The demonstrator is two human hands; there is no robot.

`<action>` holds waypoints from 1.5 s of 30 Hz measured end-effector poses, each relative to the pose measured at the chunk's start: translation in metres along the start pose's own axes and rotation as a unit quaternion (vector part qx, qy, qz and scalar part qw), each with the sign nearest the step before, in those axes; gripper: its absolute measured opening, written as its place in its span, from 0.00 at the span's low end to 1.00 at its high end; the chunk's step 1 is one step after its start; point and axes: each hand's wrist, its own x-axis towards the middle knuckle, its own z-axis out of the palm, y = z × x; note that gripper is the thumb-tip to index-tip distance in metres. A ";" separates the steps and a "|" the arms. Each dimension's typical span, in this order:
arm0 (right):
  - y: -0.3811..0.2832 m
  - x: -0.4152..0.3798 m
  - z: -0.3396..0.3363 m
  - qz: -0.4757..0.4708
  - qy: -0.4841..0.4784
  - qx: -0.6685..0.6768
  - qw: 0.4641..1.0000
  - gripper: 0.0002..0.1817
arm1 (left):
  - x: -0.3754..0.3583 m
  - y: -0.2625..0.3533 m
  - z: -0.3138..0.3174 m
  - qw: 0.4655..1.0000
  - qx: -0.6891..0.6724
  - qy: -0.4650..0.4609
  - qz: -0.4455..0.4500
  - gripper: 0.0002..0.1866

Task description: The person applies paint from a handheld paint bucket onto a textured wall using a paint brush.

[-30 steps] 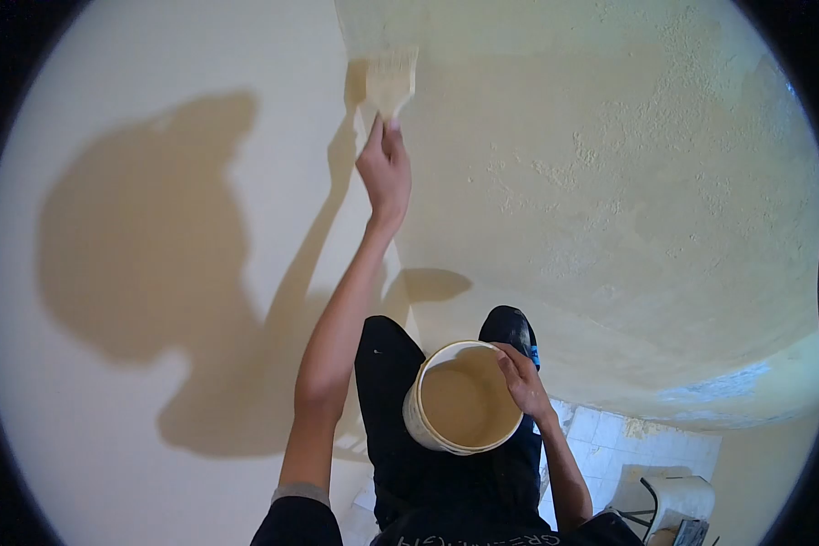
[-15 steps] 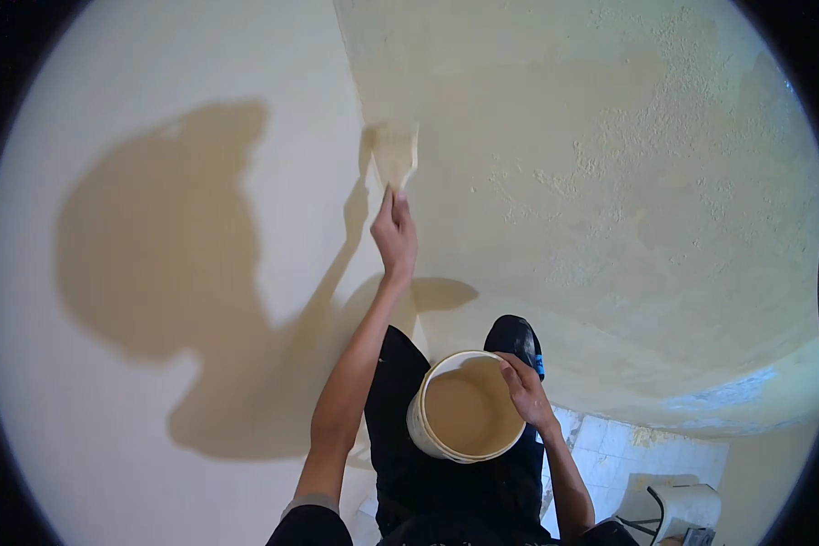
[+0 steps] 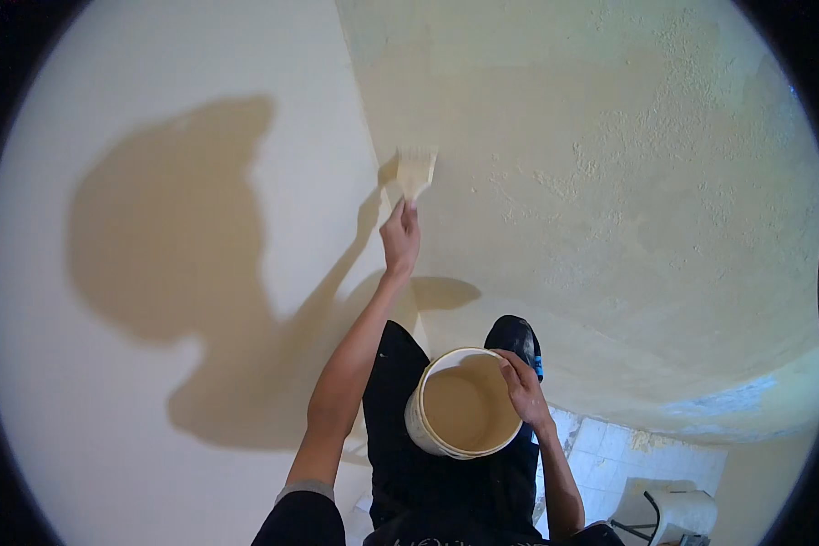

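My left hand [image 3: 400, 238] is closed round the handle of a wide paintbrush [image 3: 416, 173]. The brush's bristles point up and lie against the beige wall [image 3: 510, 109], just right of the corner with the pale wall [image 3: 309, 55]. Lower down, my right hand [image 3: 524, 386] grips the rim of a white bucket [image 3: 419, 423], thumb over the edge and fingers partly hidden. Tan paint [image 3: 469, 405] fills part of the bucket, which is held in front of my dark trousers [image 3: 396, 382].
Rough, flaking patches [image 3: 601, 173] mark the beige wall. A dark shoe [image 3: 516, 338] shows beyond the bucket. Light floor tiles [image 3: 601, 460] and a white object with dark legs [image 3: 687, 511] lie at the lower right. Shadows fall across the pale wall.
My left hand has moved the brush right and slightly down, off the corner line and onto the beige wall. My right hand and the bucket have barely shifted.
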 end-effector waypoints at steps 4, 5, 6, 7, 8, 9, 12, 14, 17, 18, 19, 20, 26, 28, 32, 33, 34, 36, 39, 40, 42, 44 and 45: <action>0.006 0.000 -0.002 -0.049 0.018 -0.039 0.998 0.18 | -0.033 0.022 -0.016 0.982 -0.158 0.031 -0.101 0.15; 0.005 0.001 -0.002 -0.050 0.019 -0.036 0.998 0.18 | -0.028 0.033 -0.018 0.982 -0.156 0.030 -0.099 0.15; 0.002 0.001 -0.003 -0.029 0.007 -0.020 0.999 0.18 | -0.021 0.048 -0.021 0.978 -0.183 0.022 -0.098 0.15; 0.001 0.001 -0.003 -0.007 -0.006 -0.005 1.000 0.18 | -0.014 0.065 -0.026 0.973 -0.209 0.016 -0.100 0.16; 0.000 -0.001 -0.002 -0.005 -0.008 -0.005 1.000 0.18 | -0.004 0.086 -0.031 0.973 -0.208 0.017 -0.102 0.16; 0.000 0.000 -0.001 -0.009 -0.004 -0.012 1.000 0.18 | 0.010 0.109 -0.036 0.963 -0.244 0.029 -0.107 0.16; 0.006 0.002 -0.001 -0.026 0.009 -0.016 1.000 0.18 | 0.046 0.146 -0.042 0.981 -0.186 0.032 -0.042 0.17; 0.007 0.001 -0.001 -0.035 0.016 -0.011 0.999 0.18 | 0.065 0.148 -0.037 0.996 -0.087 0.024 0.027 0.18; 0.006 -0.001 -0.002 -0.020 0.013 -0.002 1.000 0.18 | 0.087 0.142 -0.020 0.991 -0.053 0.069 0.102 0.20; 0.008 -0.002 -0.002 -0.018 0.013 0.001 1.000 0.18 | 0.091 0.142 -0.015 0.991 -0.057 0.077 0.090 0.20; 0.009 -0.002 -0.003 -0.017 0.014 0.003 1.000 0.18 | 0.094 0.141 -0.010 0.991 -0.062 0.085 0.077 0.21; 0.009 -0.002 -0.004 -0.016 0.016 0.002 1.000 0.18 | 0.097 0.141 -0.006 0.991 -0.064 0.084 0.077 0.21; 0.005 -0.002 -0.004 -0.002 0.009 0.020 1.000 0.19 | 0.058 0.080 0.010 0.993 -0.033 0.081 0.078 0.20; 0.004 -0.002 -0.005 -0.005 0.001 0.005 1.000 0.19 | 0.025 0.063 0.005 0.999 -0.012 0.049 0.015 0.20; 0.003 -0.001 -0.004 -0.031 0.011 -0.007 0.999 0.19 | 0.006 0.066 -0.008 0.998 -0.021 0.049 -0.039 0.21; 0.005 0.000 -0.005 -0.019 -0.001 -0.009 1.000 0.19 | 0.015 0.074 -0.008 0.998 -0.020 0.046 -0.045 0.21; 0.006 0.000 -0.005 -0.006 -0.014 -0.011 1.000 0.19 | 0.029 0.086 -0.009 0.995 -0.064 0.078 -0.004 0.20; 0.002 0.000 -0.004 0.007 -0.007 -0.019 1.000 0.18 | 0.063 0.107 -0.010 0.983 -0.120 0.127 0.061 0.16; 0.006 0.001 -0.001 -0.001 0.012 -0.013 1.000 0.18 | 0.104 0.129 -0.013 0.978 -0.124 0.141 0.094 0.13; 0.004 0.001 -0.001 -0.009 0.014 -0.009 1.000 0.18 | 0.110 0.134 -0.014 0.978 -0.115 0.138 0.104 0.12; 0.002 0.002 -0.001 -0.018 0.017 -0.005 1.000 0.18 | 0.105 0.116 -0.006 0.982 -0.099 0.121 0.104 0.12; 0.002 0.003 -0.002 0.002 0.014 -0.004 1.000 0.18 | 0.090 0.079 0.005 0.986 -0.090 0.100 0.095 0.11; 0.001 0.004 -0.003 0.001 0.015 -0.003 1.000 0.18 | 0.076 0.062 0.009 0.987 -0.100 0.094 0.087 0.10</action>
